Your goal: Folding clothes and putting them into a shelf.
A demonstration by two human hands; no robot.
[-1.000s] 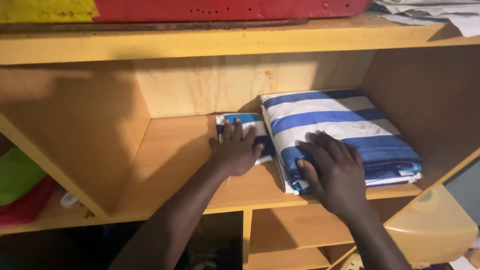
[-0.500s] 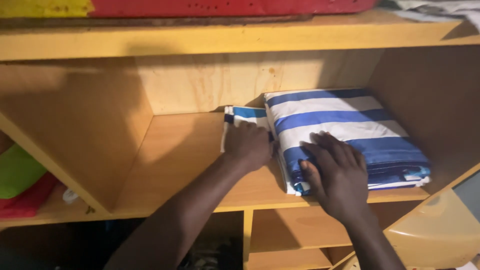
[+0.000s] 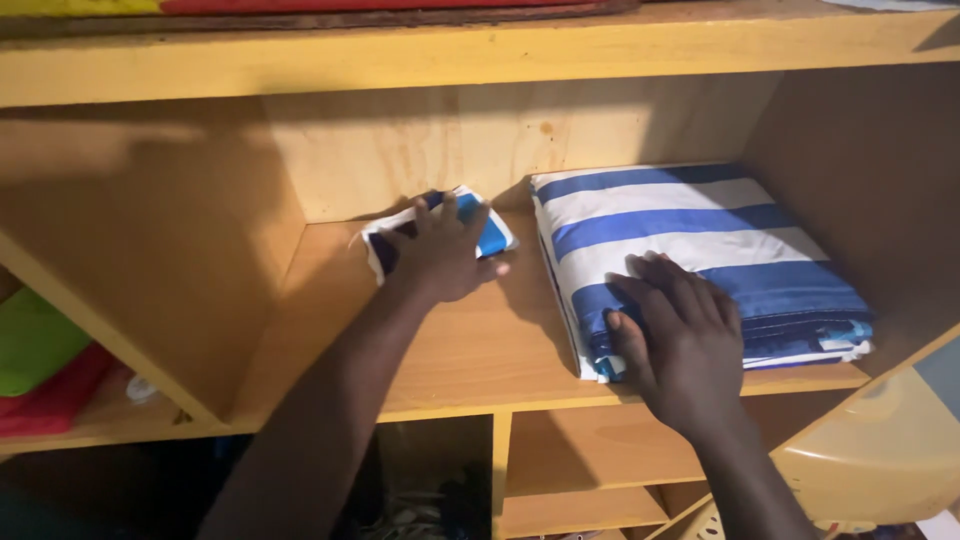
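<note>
My left hand (image 3: pixel 438 255) lies flat, fingers spread, on a small folded blue-and-white cloth (image 3: pixel 492 236) near the back of a wooden shelf (image 3: pixel 470 345). The cloth sits turned at an angle, apart from the bigger stack. My right hand (image 3: pixel 683 340) presses flat on the front left corner of a large folded blue-and-white striped cloth (image 3: pixel 690 235) that fills the right part of the same shelf.
The shelf's wooden side walls stand left (image 3: pixel 150 260) and right (image 3: pixel 860 170), with a board above (image 3: pixel 480 55). Green cloth (image 3: pixel 35 345) and red cloth (image 3: pixel 55 405) lie in the compartment to the left. A pale yellow plastic object (image 3: pixel 880 450) sits at the lower right. Lower compartments open below.
My left hand has slid the small folded cloth leftward and back, away from the large striped stack, turning it. My right hand has stayed on the large cloth.
</note>
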